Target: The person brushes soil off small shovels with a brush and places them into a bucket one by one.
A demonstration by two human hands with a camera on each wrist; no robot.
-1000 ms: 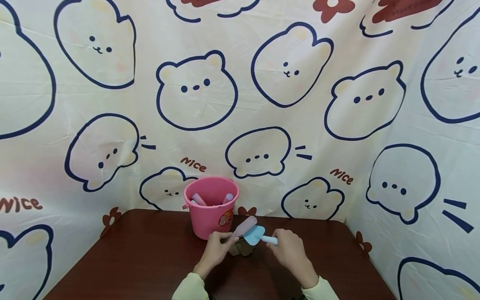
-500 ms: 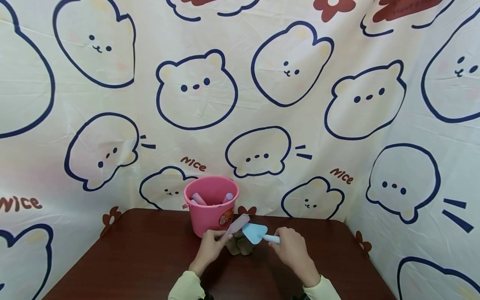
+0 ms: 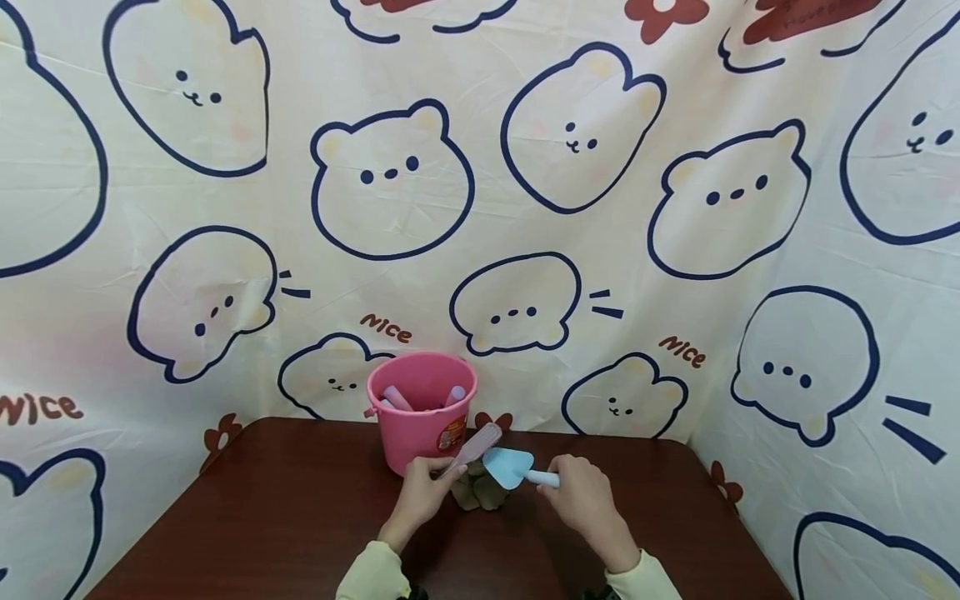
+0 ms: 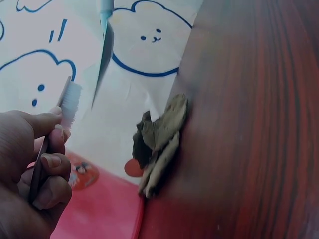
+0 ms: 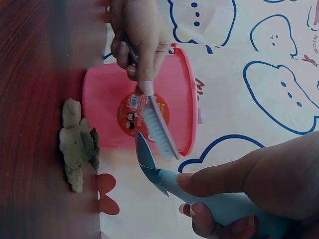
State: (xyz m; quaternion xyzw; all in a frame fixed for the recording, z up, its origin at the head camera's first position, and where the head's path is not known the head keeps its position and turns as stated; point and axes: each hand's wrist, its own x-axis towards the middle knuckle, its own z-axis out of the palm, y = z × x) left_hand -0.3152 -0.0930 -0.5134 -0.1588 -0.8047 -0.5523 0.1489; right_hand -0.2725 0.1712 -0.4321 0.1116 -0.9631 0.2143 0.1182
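My left hand (image 3: 422, 498) grips a small pale-purple brush (image 3: 478, 443) with white bristles, its head pointing up and away. My right hand (image 3: 581, 492) holds a light-blue toy trowel (image 3: 508, 468) by its handle, the blade reaching left. In the right wrist view the brush bristles (image 5: 157, 129) are close beside the trowel blade (image 5: 145, 157). Both tools are above a lumpy grey-green mass (image 3: 478, 493) on the table, which looks like clay. The left wrist view shows this lump (image 4: 162, 137) as several irregular pieces heaped together, with the trowel tip (image 4: 102, 55) raised off it.
Just behind the left hand a pink bucket (image 3: 412, 446) stands on the dark reddish-brown table (image 3: 300, 517). Purple and light-blue handles (image 3: 397, 398) stick up inside it. A cream cloth with bear drawings (image 3: 390, 208) hangs round the table's back and sides.
The left hand and brush have shifted left and slightly up, off the trowel blade. The trowel has turned so more of its blade face shows. Over the last half second there is hardly any motion.
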